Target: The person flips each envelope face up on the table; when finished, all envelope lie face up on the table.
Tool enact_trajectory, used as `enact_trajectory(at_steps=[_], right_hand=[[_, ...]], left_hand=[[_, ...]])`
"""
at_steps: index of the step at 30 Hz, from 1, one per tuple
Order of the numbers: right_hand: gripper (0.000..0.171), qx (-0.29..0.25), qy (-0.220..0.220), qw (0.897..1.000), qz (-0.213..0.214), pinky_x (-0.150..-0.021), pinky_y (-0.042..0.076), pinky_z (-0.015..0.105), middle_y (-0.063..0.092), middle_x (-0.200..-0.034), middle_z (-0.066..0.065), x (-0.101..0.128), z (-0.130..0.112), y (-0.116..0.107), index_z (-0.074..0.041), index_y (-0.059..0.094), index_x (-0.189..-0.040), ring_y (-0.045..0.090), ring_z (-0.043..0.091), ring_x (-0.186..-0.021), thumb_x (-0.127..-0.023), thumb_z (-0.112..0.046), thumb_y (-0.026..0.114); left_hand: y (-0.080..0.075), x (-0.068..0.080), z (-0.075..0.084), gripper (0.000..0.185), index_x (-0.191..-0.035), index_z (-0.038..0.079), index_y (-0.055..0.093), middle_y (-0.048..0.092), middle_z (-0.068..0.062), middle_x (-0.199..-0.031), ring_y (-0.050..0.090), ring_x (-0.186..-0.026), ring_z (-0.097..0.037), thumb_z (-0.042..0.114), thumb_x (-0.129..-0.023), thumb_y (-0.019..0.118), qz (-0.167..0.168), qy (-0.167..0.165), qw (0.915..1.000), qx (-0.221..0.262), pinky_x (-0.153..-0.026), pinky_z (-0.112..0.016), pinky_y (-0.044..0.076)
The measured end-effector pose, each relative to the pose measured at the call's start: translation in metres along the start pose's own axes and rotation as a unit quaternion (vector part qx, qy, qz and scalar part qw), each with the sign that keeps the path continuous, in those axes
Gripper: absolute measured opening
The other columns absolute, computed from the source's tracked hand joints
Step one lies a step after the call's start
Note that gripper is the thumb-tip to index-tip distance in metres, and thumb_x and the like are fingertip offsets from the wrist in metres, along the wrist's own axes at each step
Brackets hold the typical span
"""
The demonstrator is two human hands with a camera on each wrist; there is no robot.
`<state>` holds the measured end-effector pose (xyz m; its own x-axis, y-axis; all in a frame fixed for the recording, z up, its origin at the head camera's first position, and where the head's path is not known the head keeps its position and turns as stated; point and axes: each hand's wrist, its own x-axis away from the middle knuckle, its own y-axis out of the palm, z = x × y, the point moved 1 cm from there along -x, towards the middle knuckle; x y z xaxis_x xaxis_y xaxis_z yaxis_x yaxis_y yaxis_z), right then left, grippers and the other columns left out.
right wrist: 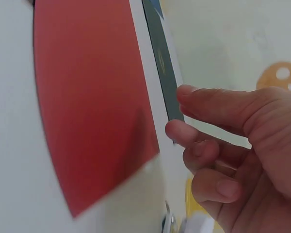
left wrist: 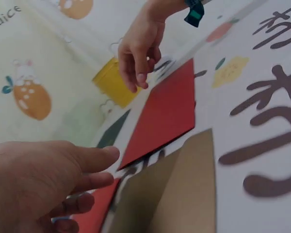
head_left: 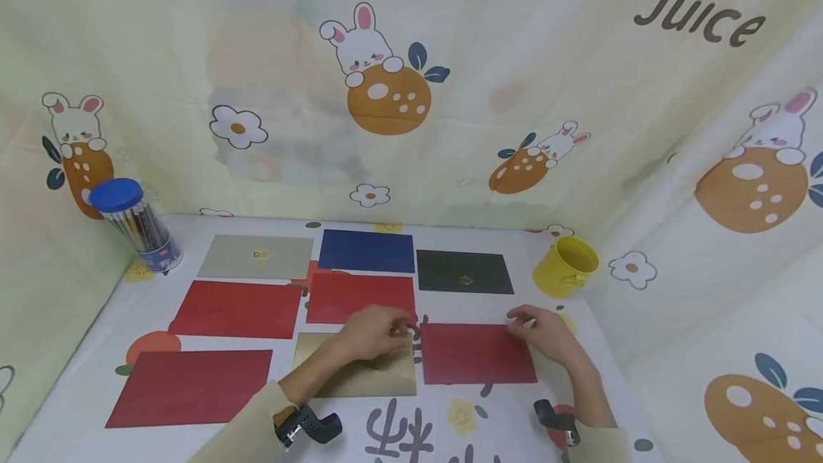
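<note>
My left hand point(head_left: 378, 331) hovers over the right part of a tan card point(head_left: 379, 377), its fingers loosely bent and nothing in them. In the left wrist view the thumb and fingers stand apart beside that card, which looks partly shaded. My right hand point(head_left: 546, 334) is at the upper right corner of a dark red card point(head_left: 479, 356). Seen from the right wrist, the thumb and index finger point(right wrist: 182, 131) are separated, with no object between them, and the other fingers curl loosely. A brighter red card point(head_left: 360, 295) lies just beyond the left hand.
Further flat cards lie in rows: grey point(head_left: 231, 259), blue point(head_left: 366, 252), dark green point(head_left: 466, 266), red point(head_left: 238, 309) and dark red point(head_left: 193, 388). A yellow cup point(head_left: 553, 274) stands at the back right. At the back left is a blue-lidded jar of pens point(head_left: 138, 227). Printed curtains surround the table.
</note>
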<state>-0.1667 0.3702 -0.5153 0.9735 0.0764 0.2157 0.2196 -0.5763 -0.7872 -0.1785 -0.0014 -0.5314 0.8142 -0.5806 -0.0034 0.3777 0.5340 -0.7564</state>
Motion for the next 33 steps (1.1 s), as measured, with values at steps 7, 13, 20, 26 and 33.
enact_trajectory(at_steps=[7,13,20,26,33], right_hand=[[0.031,0.029,0.038,0.999,0.007,-0.08,0.056,0.04,0.07,-0.101,0.003,0.012,0.017,-0.001,-0.008,0.067,-0.123,0.064,0.021,-0.095,-0.095,-0.02,0.07],[0.034,0.021,0.059,0.998,0.002,-0.082,0.057,0.045,0.071,-0.104,0.006,0.014,0.021,0.0,-0.006,0.065,-0.127,0.065,0.022,-0.095,-0.096,-0.018,0.068],[0.034,0.017,0.049,0.999,0.011,-0.084,0.057,0.046,0.071,-0.11,0.009,0.012,0.025,0.0,-0.008,0.065,-0.128,0.066,0.027,-0.1,-0.097,-0.021,0.067],[0.031,0.012,0.039,0.999,0.015,-0.086,0.056,0.047,0.072,-0.111,0.01,0.01,0.028,0.002,-0.006,0.067,-0.127,0.066,0.028,-0.104,-0.098,-0.017,0.063],[0.031,0.003,0.04,0.999,0.022,-0.086,0.057,0.047,0.072,-0.114,0.013,0.006,0.027,0.006,-0.004,0.066,-0.128,0.066,0.03,-0.106,-0.099,-0.015,0.061]], left_hand=[[0.024,-0.012,0.011,0.044,-0.126,0.016,0.07,0.075,0.008,-0.101,0.057,-0.075,-0.003,0.03,-0.086,0.079,-0.004,0.006,0.9999,-0.015,-0.06,-0.022,0.045],[0.033,-0.015,0.02,0.046,-0.128,0.013,0.07,0.075,0.005,-0.103,0.061,-0.082,-0.003,0.03,-0.086,0.08,0.0,0.002,0.9999,-0.014,-0.059,-0.02,0.045],[0.038,-0.015,0.02,0.041,-0.127,0.012,0.07,0.075,0.005,-0.096,0.056,-0.072,-0.002,0.023,-0.087,0.078,0.01,-0.003,0.9999,0.013,-0.052,-0.02,0.042],[0.036,-0.014,0.019,0.035,-0.122,0.011,0.074,0.074,0.006,-0.093,0.056,-0.073,-0.002,0.018,-0.087,0.078,0.023,-0.008,0.9995,0.02,-0.054,-0.02,0.043],[0.035,-0.015,0.015,0.036,-0.123,0.012,0.073,0.074,0.007,-0.093,0.055,-0.071,-0.004,0.014,-0.087,0.078,0.036,-0.019,0.9989,0.022,-0.056,-0.02,0.042]])
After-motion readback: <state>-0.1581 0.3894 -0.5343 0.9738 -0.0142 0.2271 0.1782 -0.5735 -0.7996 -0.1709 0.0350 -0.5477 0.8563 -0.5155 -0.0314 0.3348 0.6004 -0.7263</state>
